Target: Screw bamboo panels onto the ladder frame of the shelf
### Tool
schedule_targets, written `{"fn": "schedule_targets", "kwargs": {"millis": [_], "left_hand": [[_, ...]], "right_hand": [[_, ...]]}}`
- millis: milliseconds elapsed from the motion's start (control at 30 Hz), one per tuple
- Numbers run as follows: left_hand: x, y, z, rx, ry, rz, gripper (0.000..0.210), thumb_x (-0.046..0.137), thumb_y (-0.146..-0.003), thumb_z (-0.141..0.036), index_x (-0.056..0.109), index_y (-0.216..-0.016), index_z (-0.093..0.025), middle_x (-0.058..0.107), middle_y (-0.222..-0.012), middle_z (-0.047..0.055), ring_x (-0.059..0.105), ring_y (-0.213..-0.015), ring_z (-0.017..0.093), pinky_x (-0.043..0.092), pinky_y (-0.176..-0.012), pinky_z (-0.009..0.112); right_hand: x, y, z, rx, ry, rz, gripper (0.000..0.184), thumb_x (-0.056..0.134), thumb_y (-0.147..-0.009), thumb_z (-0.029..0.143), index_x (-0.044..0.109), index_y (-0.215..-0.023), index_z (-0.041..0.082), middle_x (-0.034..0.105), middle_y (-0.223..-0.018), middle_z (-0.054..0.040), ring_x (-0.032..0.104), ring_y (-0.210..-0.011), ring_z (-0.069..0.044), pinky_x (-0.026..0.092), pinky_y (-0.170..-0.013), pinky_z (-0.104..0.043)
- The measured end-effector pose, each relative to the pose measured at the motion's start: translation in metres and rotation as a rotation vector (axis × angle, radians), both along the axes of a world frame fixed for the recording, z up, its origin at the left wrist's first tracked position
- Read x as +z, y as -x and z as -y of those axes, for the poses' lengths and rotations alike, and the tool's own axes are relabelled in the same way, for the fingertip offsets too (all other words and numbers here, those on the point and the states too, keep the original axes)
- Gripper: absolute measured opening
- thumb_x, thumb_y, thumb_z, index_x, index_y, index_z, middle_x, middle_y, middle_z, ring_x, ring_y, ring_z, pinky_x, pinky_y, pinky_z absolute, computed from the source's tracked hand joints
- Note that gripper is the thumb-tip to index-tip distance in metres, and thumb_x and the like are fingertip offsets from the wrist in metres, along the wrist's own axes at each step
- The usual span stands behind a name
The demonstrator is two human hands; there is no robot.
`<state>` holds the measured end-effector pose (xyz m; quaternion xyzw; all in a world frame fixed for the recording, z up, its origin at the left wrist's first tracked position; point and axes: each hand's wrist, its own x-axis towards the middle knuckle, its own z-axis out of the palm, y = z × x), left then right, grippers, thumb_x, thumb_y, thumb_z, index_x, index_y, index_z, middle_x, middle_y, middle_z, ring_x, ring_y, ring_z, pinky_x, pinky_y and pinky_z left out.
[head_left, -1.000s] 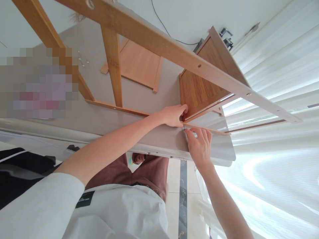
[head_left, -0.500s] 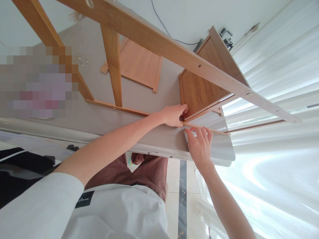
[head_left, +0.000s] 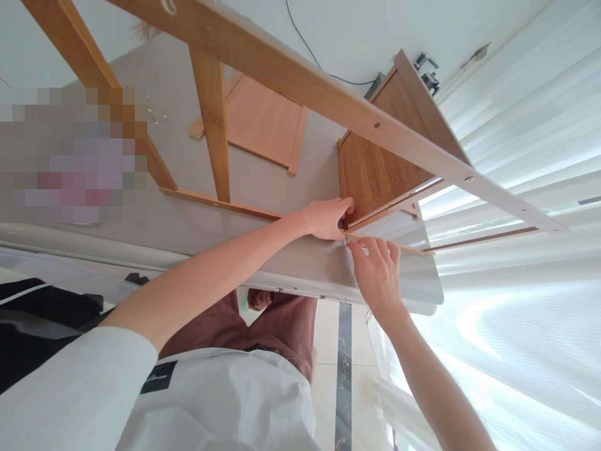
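Note:
My left hand (head_left: 326,217) is closed around the corner where a wooden panel (head_left: 389,169) meets the lower rail of a wooden frame (head_left: 291,78). Its thumb and fingertips press on the panel's edge post. Just to the right, my right hand (head_left: 378,269) pinches at the outer face of that lower rail. A short, thin metal screw (head_left: 347,239) shows at its thumb and fingertip, standing against the rail. How deep the screw sits is hidden.
A second wooden panel (head_left: 265,119) lies flat on the grey tabletop (head_left: 310,263), with small metal fittings (head_left: 151,114) farther left. The frame's long upper rail crosses above my hands. White curtains (head_left: 516,326) hang on the right. A blurred patch covers the left.
My right hand has turned slightly at the wrist, its fingers curling closer over the rail. My left hand and the frame stay in place.

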<state>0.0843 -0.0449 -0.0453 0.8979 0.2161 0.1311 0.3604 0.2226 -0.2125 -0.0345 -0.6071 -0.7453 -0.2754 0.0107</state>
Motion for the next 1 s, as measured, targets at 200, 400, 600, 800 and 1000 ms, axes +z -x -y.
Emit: {"fn": "schedule_targets", "kwargs": {"millis": [200,400,600,800,1000], "left_hand": [[0.001,0.001,0.0,-0.004,0.0,0.005,0.051,0.065,-0.071,-0.034,0.047,-0.118,-0.023,0.062,-0.124,0.006,0.062,-0.103,0.023,0.048,-0.079,0.034],[0.002,0.001,0.0,-0.005,-0.009,0.006,0.051,0.066,-0.07,-0.033,0.047,-0.117,-0.023,0.062,-0.123,0.006,0.062,-0.101,0.023,0.047,-0.076,0.034],[0.0,0.001,0.0,-0.004,0.004,0.013,0.05,0.066,-0.07,-0.034,0.046,-0.115,-0.024,0.062,-0.123,0.005,0.062,-0.099,0.023,0.047,-0.075,0.034],[0.0,0.0,0.0,0.004,0.003,0.016,0.05,0.066,-0.07,-0.032,0.046,-0.115,-0.024,0.063,-0.122,0.005,0.062,-0.098,0.022,0.048,-0.077,0.034],[0.0,0.001,0.0,0.005,-0.005,0.012,0.049,0.065,-0.07,-0.033,0.046,-0.114,-0.024,0.063,-0.122,0.005,0.062,-0.098,0.022,0.047,-0.076,0.033]], "right_hand": [[-0.007,-0.002,0.0,-0.025,-0.019,-0.178,0.017,0.051,-0.096,0.012,0.065,-0.095,0.022,0.065,-0.09,-0.0048,0.055,-0.089,-0.019,0.033,-0.079,-0.032],[-0.012,-0.004,-0.001,-0.039,-0.006,-0.28,0.015,0.051,-0.099,0.019,0.065,-0.096,0.021,0.068,-0.091,-0.004,0.06,-0.092,-0.018,0.035,-0.08,-0.031],[-0.015,-0.006,0.004,-0.037,-0.03,-0.276,0.015,0.051,-0.098,0.018,0.066,-0.098,0.022,0.068,-0.094,-0.0051,0.061,-0.091,-0.018,0.037,-0.083,-0.031],[-0.017,-0.01,0.009,-0.007,-0.044,-0.228,0.026,0.048,-0.092,0.007,0.066,-0.103,0.022,0.069,-0.095,-0.0055,0.06,-0.093,-0.018,0.038,-0.098,-0.036],[-0.014,-0.01,0.008,-0.026,-0.053,-0.149,0.034,0.047,-0.086,0.001,0.067,-0.102,0.024,0.064,-0.094,-0.005,0.056,-0.094,-0.018,0.037,-0.097,-0.037]]}}
